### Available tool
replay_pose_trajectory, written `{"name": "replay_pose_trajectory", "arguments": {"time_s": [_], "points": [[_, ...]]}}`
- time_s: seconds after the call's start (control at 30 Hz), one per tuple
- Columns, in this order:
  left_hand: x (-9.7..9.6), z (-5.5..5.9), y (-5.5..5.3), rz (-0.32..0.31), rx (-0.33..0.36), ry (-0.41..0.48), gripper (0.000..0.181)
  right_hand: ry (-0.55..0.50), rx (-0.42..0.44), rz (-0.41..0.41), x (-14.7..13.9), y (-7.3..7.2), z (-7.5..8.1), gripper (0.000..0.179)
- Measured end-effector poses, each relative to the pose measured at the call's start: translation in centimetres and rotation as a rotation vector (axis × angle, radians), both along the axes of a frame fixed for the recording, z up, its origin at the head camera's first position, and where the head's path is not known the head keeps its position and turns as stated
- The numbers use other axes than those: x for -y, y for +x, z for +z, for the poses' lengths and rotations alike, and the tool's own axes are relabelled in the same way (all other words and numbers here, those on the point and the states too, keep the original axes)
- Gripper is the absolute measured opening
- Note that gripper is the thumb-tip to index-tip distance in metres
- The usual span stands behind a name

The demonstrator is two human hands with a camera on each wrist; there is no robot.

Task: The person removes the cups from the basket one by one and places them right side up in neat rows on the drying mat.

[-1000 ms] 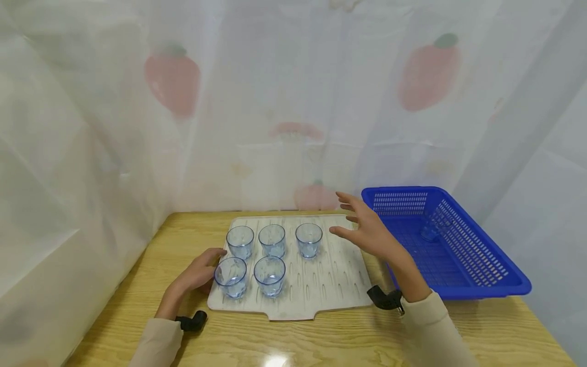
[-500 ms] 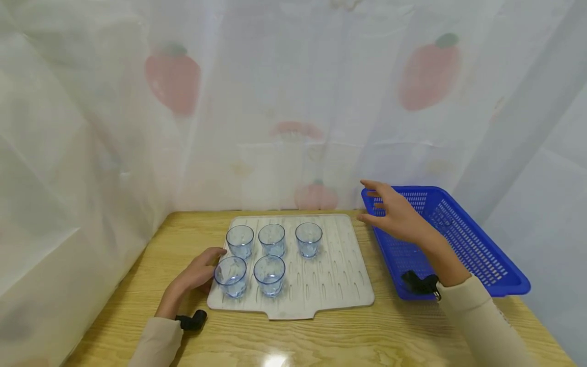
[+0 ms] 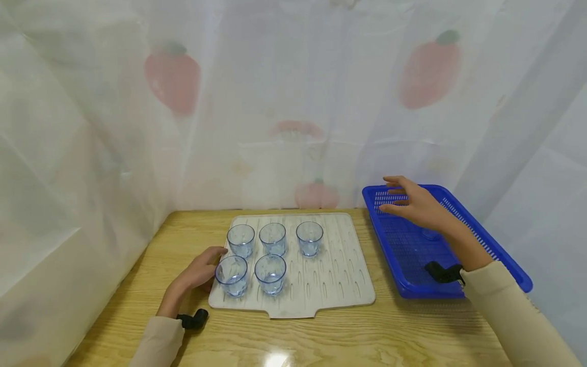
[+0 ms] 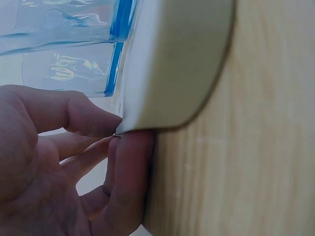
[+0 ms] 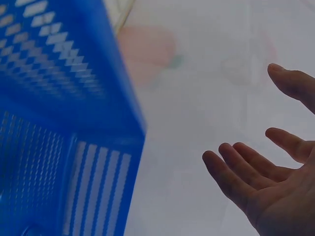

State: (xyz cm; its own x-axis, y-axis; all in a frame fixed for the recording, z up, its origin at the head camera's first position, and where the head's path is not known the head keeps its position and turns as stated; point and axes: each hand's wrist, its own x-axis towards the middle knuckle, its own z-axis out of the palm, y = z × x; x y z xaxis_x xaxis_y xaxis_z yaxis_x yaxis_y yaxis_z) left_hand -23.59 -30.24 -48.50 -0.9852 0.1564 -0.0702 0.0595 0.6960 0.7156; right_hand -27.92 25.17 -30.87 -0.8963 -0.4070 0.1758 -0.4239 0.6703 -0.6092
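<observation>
In the head view my left hand (image 3: 200, 267) is at the left edge of a pale draining board (image 3: 326, 285). Its thumb and a finger pinch that edge in the left wrist view. Several clear bluish glasses stand upright on the board: a back row includes one glass (image 3: 309, 238) to the right, and two more, such as the front glass (image 3: 270, 275), stand nearer me. Over the blue basket (image 3: 399, 255) hovers my right hand (image 3: 419, 206), fingers spread and holding nothing. Inside the basket, a glass (image 3: 430, 234) is partly hidden by that hand and wrist.
The wooden table (image 3: 257, 339) carries the board and the basket, with a narrow strip between them. A white plastic curtain (image 3: 284, 92) with strawberry prints hangs behind. More sheeting (image 3: 41, 204) borders the left side.
My right hand has moved rightward from beside the board to above the basket, staying empty. The left hand and the glasses on the board have kept their places.
</observation>
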Motion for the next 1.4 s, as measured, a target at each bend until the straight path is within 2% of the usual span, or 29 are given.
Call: {"name": "replay_pose_trajectory", "arguments": {"time_s": [0.33,0.5,0.63,0.8,1.07,1.23,1.4], "points": [[0.2,-0.3,-0.2,-0.003,-0.004,0.013,0.056,0.037,0.058,-0.078,-5.1,-3.4,-1.4,0.08],[0.2,-0.3,-0.2,0.004,0.003,0.017,0.056,0.022,0.113,-0.139,-7.5,-4.8,-2.3,0.082],[0.2,-0.2,0.0,0.011,0.012,0.009,0.056,0.062,0.135,-0.201,-9.1,-5.7,-3.1,0.083],[0.2,-0.1,0.2,0.009,0.018,0.004,0.057,0.133,0.158,-0.245,-10.6,-6.1,-4.0,0.084],[0.2,-0.1,0.3,0.014,0.025,0.007,0.057,0.261,0.129,-0.267,-12.0,-6.6,-5.8,0.082],[0.3,-0.2,0.3,0.005,0.022,0.014,0.057,0.289,0.093,-0.281,-12.3,-6.5,-6.7,0.08],[0.3,-0.2,0.2,0.008,0.017,0.013,0.057,0.302,0.074,-0.276,-12.0,-6.5,-6.6,0.08]]}}
